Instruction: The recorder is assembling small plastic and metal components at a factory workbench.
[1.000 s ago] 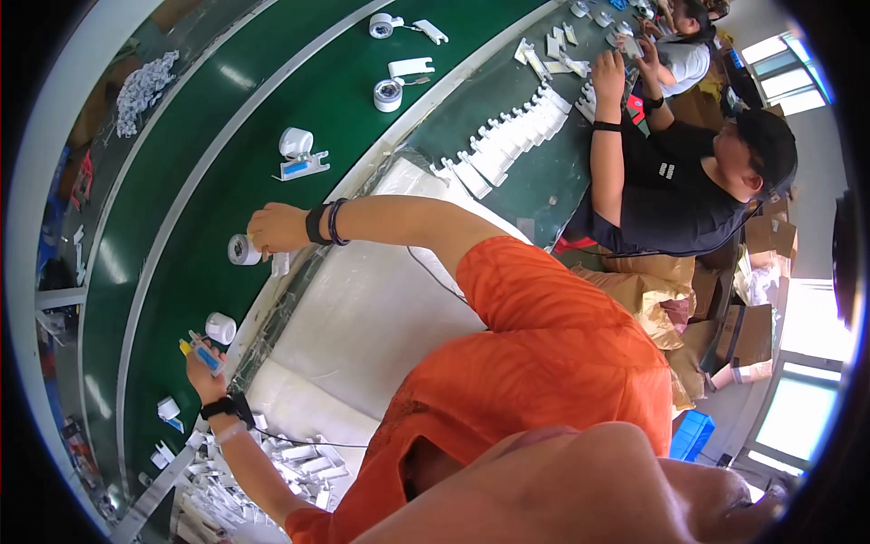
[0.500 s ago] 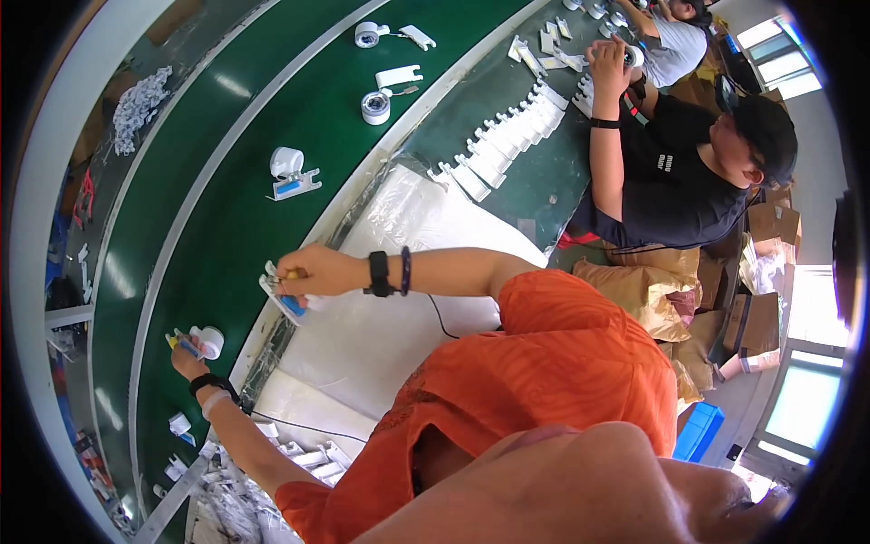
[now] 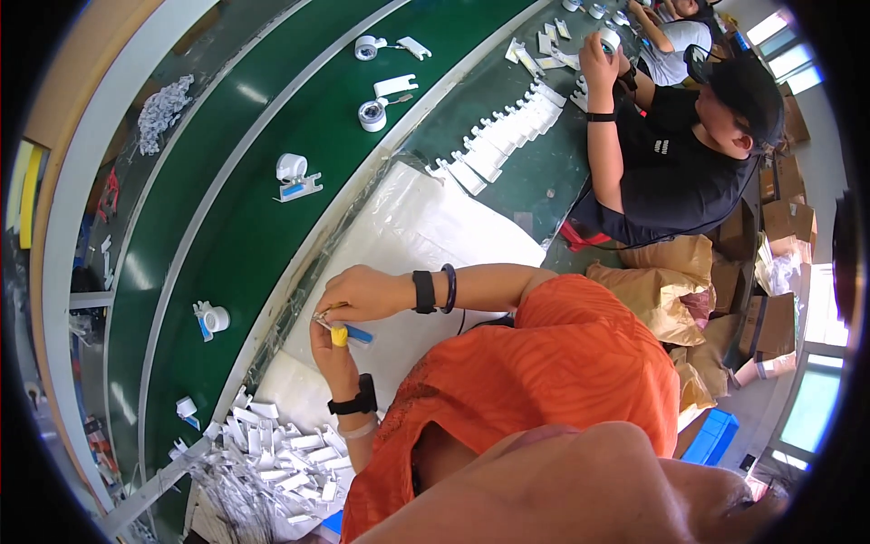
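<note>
Over the white padded surface in front of me, my two hands meet. My right hand, with a black band and a dark bracelet at its wrist, is closed at one end of a small piece with a blue strip. My left hand comes up from below, its fingers pinched at the same piece. A small yellow thing shows at its fingertips; whether worn or held I cannot tell. My fingers hide most of the piece. Left of my hands, on the green belt, lies a round white part with a blue-striped piece.
Several more round white parts, such as this one, lie along the green belt. A heap of white pieces is at the lower left. A row of white pieces lies before a co-worker in black, who holds a round part.
My left hand has let go of the round part on the belt and come right to meet my right hand. My right hand has drawn back from the belt's edge with the blue-striped piece.
</note>
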The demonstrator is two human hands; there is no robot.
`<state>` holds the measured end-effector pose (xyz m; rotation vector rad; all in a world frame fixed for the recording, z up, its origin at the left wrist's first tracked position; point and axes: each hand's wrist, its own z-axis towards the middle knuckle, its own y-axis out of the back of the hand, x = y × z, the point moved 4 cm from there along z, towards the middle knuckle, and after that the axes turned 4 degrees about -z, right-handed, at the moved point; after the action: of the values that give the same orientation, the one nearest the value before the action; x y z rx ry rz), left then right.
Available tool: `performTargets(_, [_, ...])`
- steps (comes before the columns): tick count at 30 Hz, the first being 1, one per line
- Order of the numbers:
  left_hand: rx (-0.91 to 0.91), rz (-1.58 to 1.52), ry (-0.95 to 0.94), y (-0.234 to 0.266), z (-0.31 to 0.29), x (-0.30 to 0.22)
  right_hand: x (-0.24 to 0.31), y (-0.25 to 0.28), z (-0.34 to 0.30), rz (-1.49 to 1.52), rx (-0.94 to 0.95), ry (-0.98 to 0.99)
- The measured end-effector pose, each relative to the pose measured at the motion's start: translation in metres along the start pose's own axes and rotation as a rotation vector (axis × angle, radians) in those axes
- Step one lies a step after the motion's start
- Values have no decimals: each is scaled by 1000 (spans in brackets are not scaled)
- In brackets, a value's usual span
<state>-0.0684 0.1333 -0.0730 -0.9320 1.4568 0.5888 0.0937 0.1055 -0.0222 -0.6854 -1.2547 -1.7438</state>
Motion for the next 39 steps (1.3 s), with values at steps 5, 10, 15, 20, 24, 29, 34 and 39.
performTargets(5, [32, -159, 10, -16, -17, 2, 14, 12, -27, -90, 18, 51])
performTargets(10, [-24, -283, 207, -18, -36, -6, 15, 17, -45, -300, -110, 203])
performTargets(15, [-43, -573, 429, -45, -40, -2, 32, 37, -56, -393, -132, 277])
performTargets(20, [11, -528, 313, -53, -45, -13, 35, 32, -54, -269, -251, 251])
performTargets(24, [-52, -517, 354, -53, -51, -33, 41, 27, -54, -193, -228, 152])
performTargets(29, [-28, -511, 174, -54, -63, -44, 55, 26, -59, -128, -153, 178])
performTargets(34, [-9, -290, -2, -55, -75, -51, 63, 25, -64, -80, -194, 271])
performTargets(39, [57, -155, -71, -60, -81, -55, 63, 25, -68, -132, -170, 335])
